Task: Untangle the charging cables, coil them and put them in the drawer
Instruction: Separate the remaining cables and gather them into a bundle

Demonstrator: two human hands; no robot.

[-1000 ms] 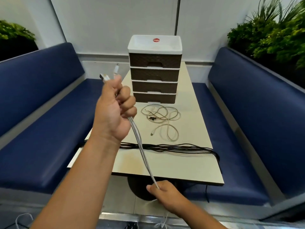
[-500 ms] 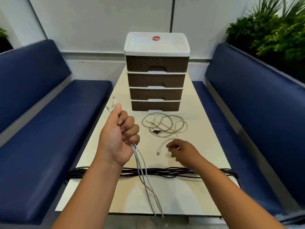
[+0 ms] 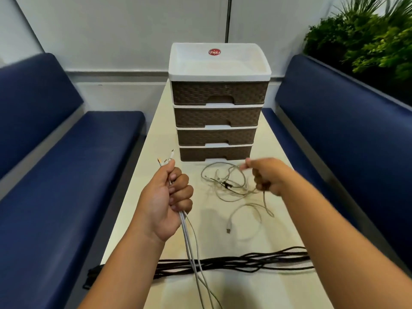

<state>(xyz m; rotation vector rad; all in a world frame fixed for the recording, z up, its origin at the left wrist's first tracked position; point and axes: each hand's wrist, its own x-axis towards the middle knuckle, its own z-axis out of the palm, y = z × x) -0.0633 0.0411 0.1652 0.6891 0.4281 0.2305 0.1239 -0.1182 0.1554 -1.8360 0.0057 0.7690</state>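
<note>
Left hand fisted white cables. Right hand pinched a tangle strand before the drawers. Best lifted slowly, so knots don't tighten.

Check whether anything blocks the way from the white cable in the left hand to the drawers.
All four drawers of the drawer unit are closed, so none can take the white cable that the left hand grips. On the table, a tangle of pale cables lies in front of the unit, the right hand above it.
</note>
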